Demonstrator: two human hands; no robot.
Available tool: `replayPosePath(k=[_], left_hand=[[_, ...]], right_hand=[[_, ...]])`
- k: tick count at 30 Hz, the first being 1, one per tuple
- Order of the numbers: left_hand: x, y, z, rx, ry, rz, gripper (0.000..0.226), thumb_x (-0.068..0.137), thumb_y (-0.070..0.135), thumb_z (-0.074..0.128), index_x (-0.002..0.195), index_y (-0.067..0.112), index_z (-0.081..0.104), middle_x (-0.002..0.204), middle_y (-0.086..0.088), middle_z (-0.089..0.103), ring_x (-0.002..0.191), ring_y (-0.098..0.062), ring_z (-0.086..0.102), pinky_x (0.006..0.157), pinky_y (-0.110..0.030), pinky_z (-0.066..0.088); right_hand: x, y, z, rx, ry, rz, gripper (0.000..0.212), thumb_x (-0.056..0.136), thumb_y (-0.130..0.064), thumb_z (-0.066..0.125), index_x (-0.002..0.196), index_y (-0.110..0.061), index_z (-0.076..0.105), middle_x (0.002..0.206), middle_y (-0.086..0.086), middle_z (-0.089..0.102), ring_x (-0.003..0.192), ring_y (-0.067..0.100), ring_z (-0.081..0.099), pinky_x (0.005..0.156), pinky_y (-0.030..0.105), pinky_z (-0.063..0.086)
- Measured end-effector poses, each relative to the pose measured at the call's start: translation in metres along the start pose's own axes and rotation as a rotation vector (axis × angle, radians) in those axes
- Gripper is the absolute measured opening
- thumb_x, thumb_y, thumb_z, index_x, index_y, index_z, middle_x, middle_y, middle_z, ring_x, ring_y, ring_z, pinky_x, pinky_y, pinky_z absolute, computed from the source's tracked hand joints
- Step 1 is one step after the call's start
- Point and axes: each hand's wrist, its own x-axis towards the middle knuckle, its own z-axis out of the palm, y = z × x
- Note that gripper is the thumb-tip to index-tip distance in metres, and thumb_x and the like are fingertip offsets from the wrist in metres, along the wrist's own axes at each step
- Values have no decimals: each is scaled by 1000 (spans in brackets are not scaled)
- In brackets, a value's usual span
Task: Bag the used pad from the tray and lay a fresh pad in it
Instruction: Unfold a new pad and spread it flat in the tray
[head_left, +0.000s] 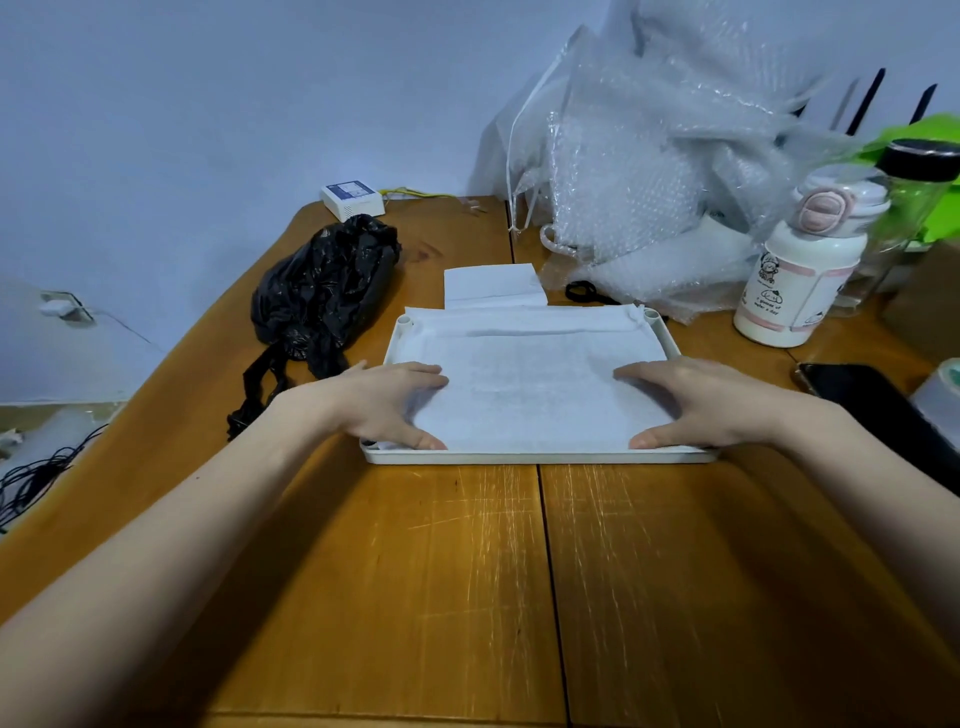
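Observation:
A white pad (535, 384) lies spread inside the shallow white tray (540, 458) in the middle of the wooden table. My left hand (387, 402) rests flat on the pad's left edge, fingers apart. My right hand (691, 400) presses the pad's right edge the same way. Neither hand grips anything. A crumpled black plastic bag (322, 291) lies left of the tray, its handles trailing toward me. A folded white pad (493, 285) sits just behind the tray.
A heap of bubble wrap (649, 171) fills the back right. A white bottle (800, 275), a clear bottle with black lid (914, 197), a black phone (872, 405) and a tape roll (943, 395) stand right of the tray. A small white box (353, 200) sits at the back.

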Motion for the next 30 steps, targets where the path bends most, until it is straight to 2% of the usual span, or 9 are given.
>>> replayPosePath(k=[2,5,7,10,12,15,20,26,30], left_hand=[[-1,-3,3,-12,-11,-36,93,77,68,55,151,28,15,160,6,10,147,-20,15,116,-56,13],[-7,-1,3,-8,6,-40,88,81,63,54,151,28,14,160,4,9,148,-20,10,118,-54,0],[-11,3,-1,-49,65,-9,85,81,63,53,150,28,18,160,3,9,148,-19,10,117,-53,-3],[-5,16,-9,-242,244,34,67,91,53,45,148,22,28,158,-1,19,146,-19,18,119,-42,7],[13,33,-10,-269,378,40,53,99,39,37,146,16,32,156,-5,26,143,-21,23,117,-36,15],[44,61,0,-273,431,54,50,102,31,29,148,10,26,157,-8,24,145,-22,20,118,-36,15],[67,70,28,-198,229,49,54,103,34,15,152,19,1,161,5,-4,148,-10,-6,119,-36,-4],[68,67,29,-215,211,42,55,102,40,13,152,22,-3,160,6,-10,147,-10,-12,118,-35,-8],[62,56,29,-256,211,-9,58,101,47,13,152,23,-3,160,6,-11,147,-12,-14,117,-35,-9]], right_hand=[[-5,6,0,-37,19,22,82,76,-56,63,144,-26,28,150,-1,35,137,20,32,111,37,29],[-8,9,0,-45,51,5,77,77,-48,66,142,-24,32,149,-1,37,137,20,32,111,38,28],[-7,8,-1,17,153,-44,73,77,-42,69,140,-24,36,147,1,39,136,20,32,111,41,29],[7,-8,-2,214,421,-78,59,86,-33,59,139,-18,38,147,6,39,136,22,31,111,39,28],[26,-28,3,245,503,-62,53,93,-29,48,141,-13,35,150,9,33,139,23,27,113,36,22],[55,-59,16,225,377,-52,54,99,-29,33,147,-9,19,158,9,14,146,22,11,119,39,9],[76,-67,47,140,134,-17,56,100,-39,12,149,-15,-3,160,-1,-7,146,12,-10,117,41,-8],[77,-62,47,101,116,-11,57,99,-45,9,149,-21,-6,159,-4,-11,145,11,-14,117,38,-10],[73,-46,45,94,98,62,62,96,-52,10,149,-24,-7,158,-1,-16,145,15,-17,117,40,-9]])
